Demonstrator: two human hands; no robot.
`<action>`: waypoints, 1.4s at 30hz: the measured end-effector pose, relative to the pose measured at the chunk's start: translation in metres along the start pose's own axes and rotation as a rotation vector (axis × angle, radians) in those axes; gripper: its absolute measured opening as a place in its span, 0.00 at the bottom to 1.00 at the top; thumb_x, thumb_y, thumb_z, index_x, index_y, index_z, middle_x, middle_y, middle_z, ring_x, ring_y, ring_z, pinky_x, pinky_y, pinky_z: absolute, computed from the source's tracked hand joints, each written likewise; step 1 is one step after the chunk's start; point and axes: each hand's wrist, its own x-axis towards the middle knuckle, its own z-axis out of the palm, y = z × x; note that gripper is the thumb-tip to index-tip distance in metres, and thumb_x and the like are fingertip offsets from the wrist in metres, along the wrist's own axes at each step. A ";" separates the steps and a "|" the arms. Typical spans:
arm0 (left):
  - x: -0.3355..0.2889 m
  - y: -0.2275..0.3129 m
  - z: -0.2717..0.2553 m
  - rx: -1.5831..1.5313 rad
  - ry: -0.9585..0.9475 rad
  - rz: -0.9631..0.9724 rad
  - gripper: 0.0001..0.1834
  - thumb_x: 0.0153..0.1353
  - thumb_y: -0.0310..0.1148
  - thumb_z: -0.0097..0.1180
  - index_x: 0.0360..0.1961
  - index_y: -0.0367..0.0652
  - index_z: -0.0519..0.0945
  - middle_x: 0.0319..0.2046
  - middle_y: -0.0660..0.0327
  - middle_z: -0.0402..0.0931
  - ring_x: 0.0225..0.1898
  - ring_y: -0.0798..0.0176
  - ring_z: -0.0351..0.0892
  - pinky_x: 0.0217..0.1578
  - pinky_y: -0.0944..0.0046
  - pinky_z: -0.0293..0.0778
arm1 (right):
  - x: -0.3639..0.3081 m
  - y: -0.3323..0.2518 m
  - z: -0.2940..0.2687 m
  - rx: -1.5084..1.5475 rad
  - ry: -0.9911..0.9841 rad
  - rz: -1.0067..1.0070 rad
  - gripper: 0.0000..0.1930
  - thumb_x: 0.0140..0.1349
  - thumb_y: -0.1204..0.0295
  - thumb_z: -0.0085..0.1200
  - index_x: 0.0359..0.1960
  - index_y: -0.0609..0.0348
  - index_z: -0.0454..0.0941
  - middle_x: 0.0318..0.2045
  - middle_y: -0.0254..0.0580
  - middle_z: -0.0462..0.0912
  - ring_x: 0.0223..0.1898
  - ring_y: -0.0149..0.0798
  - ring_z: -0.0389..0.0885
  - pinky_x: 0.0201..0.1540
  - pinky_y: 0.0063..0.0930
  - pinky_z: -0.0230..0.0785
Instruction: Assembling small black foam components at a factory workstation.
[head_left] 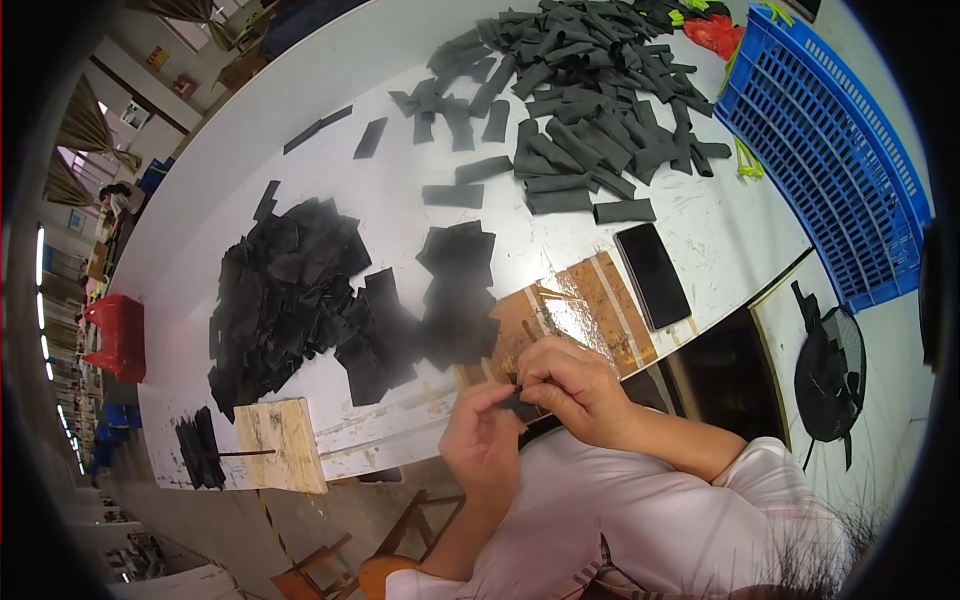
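Close in front of my body, a small dark fabric piece (524, 408) shows between my two hands. My right hand (575, 388) pinches it with thumb and curled fingers. My left hand (482, 432) is closed at its other side, thumb and fingers together; its grip is partly hidden. Under and beyond the hands lies a brown wooden board (515, 318) with tape strips and a shiny patch. Flat black fabric pieces (455, 290) lie just left of the board, beside a large heap of black pieces (285, 290).
Many dark rolled fabric tubes (590, 140) are piled at the far side of the white table (330, 190). A black phone (652, 275) lies right of the board. A blue plastic basket (830, 150) stands at the right, a pale wood block (280, 445) at the left edge.
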 end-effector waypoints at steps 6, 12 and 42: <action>0.018 0.026 0.010 -0.327 0.002 -0.037 0.06 0.53 0.20 0.45 0.33 0.32 0.68 0.25 0.58 0.70 0.14 0.77 0.62 0.14 0.78 0.62 | 0.023 -0.030 -0.015 -0.076 -0.030 0.195 0.05 0.50 0.76 0.49 0.24 0.64 0.66 0.25 0.45 0.67 0.25 0.48 0.68 0.27 0.33 0.61; 0.050 0.057 0.006 -1.241 -0.429 -0.219 0.14 0.50 0.17 0.38 0.41 0.34 0.62 0.28 0.48 0.68 0.07 0.79 0.56 0.05 0.80 0.50 | 0.057 -0.046 -0.036 0.136 -0.083 0.319 0.07 0.51 0.73 0.49 0.24 0.64 0.67 0.20 0.45 0.70 0.25 0.43 0.70 0.27 0.29 0.62; 0.061 0.011 0.008 -1.193 -0.383 -0.327 0.17 0.53 0.21 0.37 0.47 0.33 0.63 0.33 0.48 0.72 0.06 0.80 0.53 0.05 0.81 0.48 | 0.057 0.023 -0.037 0.699 -0.304 0.568 0.09 0.57 0.69 0.45 0.22 0.59 0.68 0.14 0.25 0.63 0.15 0.19 0.56 0.15 0.13 0.47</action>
